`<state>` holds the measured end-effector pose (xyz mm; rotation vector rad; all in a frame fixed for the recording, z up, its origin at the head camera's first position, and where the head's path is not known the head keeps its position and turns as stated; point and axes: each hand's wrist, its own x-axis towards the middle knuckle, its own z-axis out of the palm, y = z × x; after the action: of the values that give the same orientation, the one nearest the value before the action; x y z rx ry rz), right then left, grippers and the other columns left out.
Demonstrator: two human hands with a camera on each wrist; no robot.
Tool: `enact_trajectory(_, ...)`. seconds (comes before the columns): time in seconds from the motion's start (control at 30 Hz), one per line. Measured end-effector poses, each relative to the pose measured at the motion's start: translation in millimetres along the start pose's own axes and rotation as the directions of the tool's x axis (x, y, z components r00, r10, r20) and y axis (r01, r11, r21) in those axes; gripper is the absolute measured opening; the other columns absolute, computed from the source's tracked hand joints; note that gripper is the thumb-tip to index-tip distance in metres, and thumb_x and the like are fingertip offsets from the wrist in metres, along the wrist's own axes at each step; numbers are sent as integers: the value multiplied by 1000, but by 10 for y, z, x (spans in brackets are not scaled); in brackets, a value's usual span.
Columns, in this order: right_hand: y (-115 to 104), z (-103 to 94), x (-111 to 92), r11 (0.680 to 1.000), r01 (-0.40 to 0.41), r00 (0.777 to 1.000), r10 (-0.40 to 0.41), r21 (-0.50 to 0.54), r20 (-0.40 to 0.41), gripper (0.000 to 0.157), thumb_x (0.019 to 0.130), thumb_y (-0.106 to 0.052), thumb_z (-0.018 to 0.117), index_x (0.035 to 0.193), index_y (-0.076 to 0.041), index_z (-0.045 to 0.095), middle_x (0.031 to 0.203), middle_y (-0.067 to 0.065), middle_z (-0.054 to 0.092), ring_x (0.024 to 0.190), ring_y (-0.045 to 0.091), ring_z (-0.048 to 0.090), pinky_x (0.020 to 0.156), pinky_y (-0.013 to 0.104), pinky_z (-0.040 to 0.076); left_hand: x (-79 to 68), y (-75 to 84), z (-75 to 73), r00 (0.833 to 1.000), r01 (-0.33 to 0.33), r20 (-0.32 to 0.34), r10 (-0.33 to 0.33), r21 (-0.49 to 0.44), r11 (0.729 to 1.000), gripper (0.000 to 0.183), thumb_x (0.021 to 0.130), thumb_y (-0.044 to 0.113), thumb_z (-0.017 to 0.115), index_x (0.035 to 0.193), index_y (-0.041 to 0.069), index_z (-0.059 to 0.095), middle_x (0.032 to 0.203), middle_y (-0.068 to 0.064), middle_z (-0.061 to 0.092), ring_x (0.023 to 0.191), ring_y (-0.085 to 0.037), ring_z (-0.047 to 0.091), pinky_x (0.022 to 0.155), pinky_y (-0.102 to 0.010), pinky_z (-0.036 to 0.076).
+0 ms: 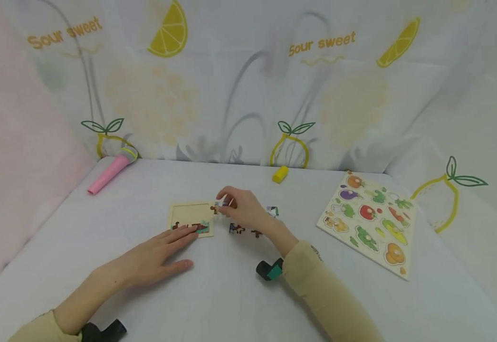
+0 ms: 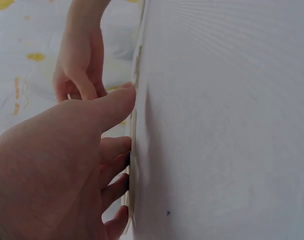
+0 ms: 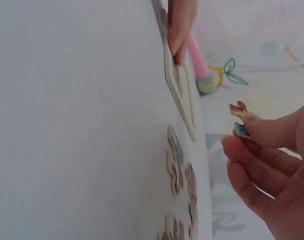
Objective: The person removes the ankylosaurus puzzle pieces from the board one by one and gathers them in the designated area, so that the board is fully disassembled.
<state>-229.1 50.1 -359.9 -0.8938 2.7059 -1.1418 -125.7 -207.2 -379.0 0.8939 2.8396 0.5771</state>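
A small wooden jigsaw tray [image 1: 192,204] lies on the white table, with brown and green puzzle pieces [image 1: 204,226] along its near side. My left hand [image 1: 156,259] rests its outstretched fingers on the tray's near edge and those pieces, thumb spread apart on the table side. Between thumb and fingertips, my right hand [image 1: 248,209] pinches a jigsaw piece [image 3: 239,129] with brown, blue and green print, raised beside the tray's right edge. Loose jigsaw pieces [image 1: 237,229] lie under and around the right hand, one of them [image 1: 272,211] just beyond its wrist.
At the right lies a wooden vegetable peg board [image 1: 377,249]. A pink toy microphone [image 1: 109,175] is at the back left, and a yellow block [image 1: 280,174] near the back edge. A lemon-printed curtain [image 1: 231,85] hangs behind the table.
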Motion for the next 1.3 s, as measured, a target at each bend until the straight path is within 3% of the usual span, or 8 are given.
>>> enact_trajectory(0.23,393,-537,-407,995,-94,995,95,26,-26,17,97,-10,65,114,-8,67,93,6,68,77,22,65,66,27,53,30,-23,33,1000,-15,-17,15,19,1000,71,98,59,51,154,17,41,162,-4,34,147,-41,30,113,-61,32)
enact_trajectory(0.4,618,-740,-642,983,-176,984,178,57,-31,20,96,-8,66,116,-5,67,94,9,68,76,21,67,68,28,54,-9,-40,19,999,-26,-35,27,32,999,69,98,58,53,152,15,43,160,-4,37,146,-42,33,112,-61,34)
enact_trajectory(0.57,698,-804,-736,980,-178,984,177,87,14,15,95,-6,66,110,0,67,91,12,67,72,20,68,70,29,56,-13,-45,-8,999,-37,-39,38,28,999,69,98,57,53,153,17,42,161,-3,36,147,-42,31,112,-62,33)
enact_trajectory(0.83,778,-836,-749,975,-216,970,220,-47,101,12,92,-15,71,101,-7,69,81,1,69,72,13,58,70,27,47,30,-46,29,998,-50,-43,50,0,999,68,98,55,55,153,17,42,160,-3,36,146,-43,31,111,-64,33)
enact_trajectory(1.3,836,-825,-770,974,-186,975,199,-129,97,11,90,-16,75,97,-8,72,89,1,68,76,14,51,68,27,44,21,-36,25,998,-40,-42,41,13,999,68,98,55,55,153,16,43,160,-5,37,146,-43,31,111,-64,32)
